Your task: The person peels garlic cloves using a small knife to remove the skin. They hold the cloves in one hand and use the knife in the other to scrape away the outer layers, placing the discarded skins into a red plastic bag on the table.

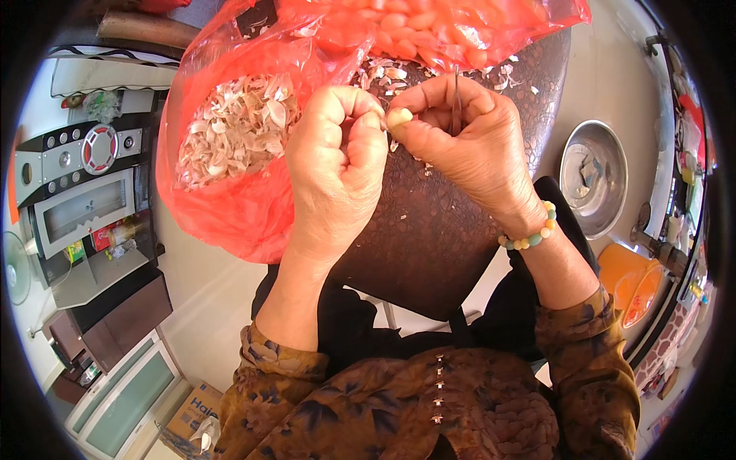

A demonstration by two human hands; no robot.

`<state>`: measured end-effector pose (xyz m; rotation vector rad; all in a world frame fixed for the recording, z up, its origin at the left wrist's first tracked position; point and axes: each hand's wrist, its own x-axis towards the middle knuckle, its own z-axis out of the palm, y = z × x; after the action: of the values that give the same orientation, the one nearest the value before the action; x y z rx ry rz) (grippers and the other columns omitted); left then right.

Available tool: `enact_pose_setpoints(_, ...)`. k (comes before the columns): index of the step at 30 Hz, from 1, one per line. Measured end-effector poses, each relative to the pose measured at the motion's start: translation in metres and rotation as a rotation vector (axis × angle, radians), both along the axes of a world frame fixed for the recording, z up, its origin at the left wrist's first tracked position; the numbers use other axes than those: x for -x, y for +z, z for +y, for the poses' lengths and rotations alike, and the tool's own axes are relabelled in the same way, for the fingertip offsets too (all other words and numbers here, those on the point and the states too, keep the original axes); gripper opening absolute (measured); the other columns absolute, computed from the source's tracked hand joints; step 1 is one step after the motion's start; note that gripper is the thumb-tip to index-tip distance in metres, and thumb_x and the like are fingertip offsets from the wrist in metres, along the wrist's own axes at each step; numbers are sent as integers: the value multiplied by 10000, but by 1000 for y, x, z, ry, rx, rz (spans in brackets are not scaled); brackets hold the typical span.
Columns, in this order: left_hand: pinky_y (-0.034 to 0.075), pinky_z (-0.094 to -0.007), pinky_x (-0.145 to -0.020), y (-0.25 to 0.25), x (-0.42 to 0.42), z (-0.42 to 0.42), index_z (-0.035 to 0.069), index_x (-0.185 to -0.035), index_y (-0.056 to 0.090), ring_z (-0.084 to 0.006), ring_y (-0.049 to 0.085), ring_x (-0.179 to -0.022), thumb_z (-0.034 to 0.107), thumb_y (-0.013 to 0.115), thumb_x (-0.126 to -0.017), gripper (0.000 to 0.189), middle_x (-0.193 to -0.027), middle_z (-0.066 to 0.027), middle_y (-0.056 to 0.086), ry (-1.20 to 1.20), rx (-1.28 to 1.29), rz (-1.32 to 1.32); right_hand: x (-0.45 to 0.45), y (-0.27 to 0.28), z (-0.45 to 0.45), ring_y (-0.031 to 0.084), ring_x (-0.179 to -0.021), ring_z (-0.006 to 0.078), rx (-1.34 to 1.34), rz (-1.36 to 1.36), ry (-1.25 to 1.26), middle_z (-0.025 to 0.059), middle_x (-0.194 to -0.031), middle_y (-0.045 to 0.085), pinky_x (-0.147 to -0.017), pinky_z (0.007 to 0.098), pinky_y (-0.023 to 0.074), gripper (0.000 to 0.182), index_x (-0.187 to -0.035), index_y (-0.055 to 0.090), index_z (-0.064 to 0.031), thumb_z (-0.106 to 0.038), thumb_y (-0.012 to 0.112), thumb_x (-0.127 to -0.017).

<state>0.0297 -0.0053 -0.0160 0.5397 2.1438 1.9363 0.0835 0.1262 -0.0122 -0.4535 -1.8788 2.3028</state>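
A pale, peeled-looking garlic clove is pinched between the thumb and forefinger of my right hand. A thin metal tool, seen edge-on and perhaps a small knife, is tucked in the same hand's fingers. My left hand has thumb and forefinger pressed together right beside the clove, on what looks like a shred of garlic skin; the fingertips partly hide it. Left of that hand, a red plastic bag lies open with a heap of dry garlic skins. Another red bag at the top holds many cloves.
Both hands are over a dark brown patterned tabletop with loose skin scraps on it. On the floor at right stand a metal basin and an orange container. At left is a cabinet; a cardboard box sits lower left.
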Motion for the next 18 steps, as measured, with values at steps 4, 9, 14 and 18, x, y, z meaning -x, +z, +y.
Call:
enact_pose_setpoints(4,425,-227,-543,-2,2,-3,11,-835,510,-68,490,-614,-43,491,-830,58,-729,-22,547,-3,-12,38,2,-3,7,497,-575,23,243,-75,39,-7,-730,598,-486,166,384,107,-862,610,-11,-55,678,-792)
enact_pose_setpoints(9,431,-248,-553,0,4,-1,15,-842,504,-125,507,-600,-33,508,-832,49,-744,-57,544,-73,-8,303,3,-13,10,365,-486,17,684,-45,118,-33,-711,549,-412,169,245,147,-943,574,-52,-81,662,-829)
enact_pose_setpoints(14,443,-283,-604,-2,4,-5,17,-830,505,-195,531,-641,-26,524,-820,48,-762,-89,538,-127,18,448,8,-24,13,303,-460,4,833,48,131,-39,-716,550,-400,154,220,110,-931,573,-46,-97,626,-850)
enact_pose_setpoints(18,446,-231,-630,2,5,-12,10,-894,513,-125,518,-696,-29,520,-852,58,-853,-90,558,-28,-38,490,11,-22,18,306,-461,10,917,84,158,-12,-754,572,-396,151,231,102,-924,589,-35,-100,626,-854)
